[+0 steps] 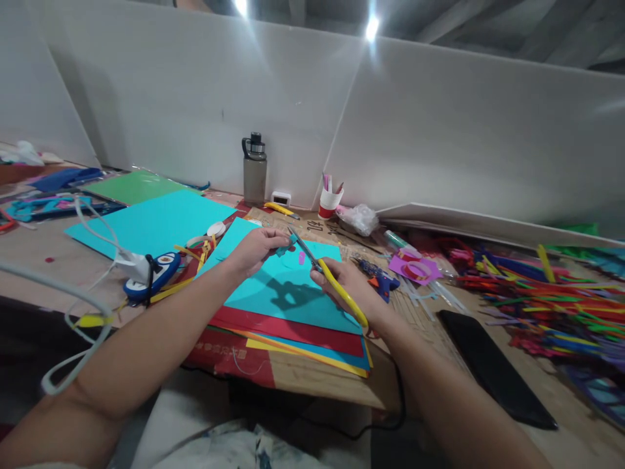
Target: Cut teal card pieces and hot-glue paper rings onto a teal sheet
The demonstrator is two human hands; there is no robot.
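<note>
My left hand (258, 249) pinches a small teal paper piece (287, 247) between thumb and fingers. In my right hand (344, 281) is a pair of scissors (342, 292) with yellow handles. Its blades point up and left, with the tips beside the teal piece; whether they touch it I cannot tell. Both hands are above a turquoise sheet (254, 286), which bears their shadow. A tiny pink scrap (301, 258) shows on that sheet between the hands. Red, blue and yellow sheets (312, 335) stick out beneath it.
A grey bottle (254, 172) and a paper cup of pens (331, 203) stand by the white partition. Left lies a blue power strip (151, 277) with a white cable. Right are a blue glue gun (385, 285), a black phone (493, 365) and a heap of colourful pipe cleaners (551, 293).
</note>
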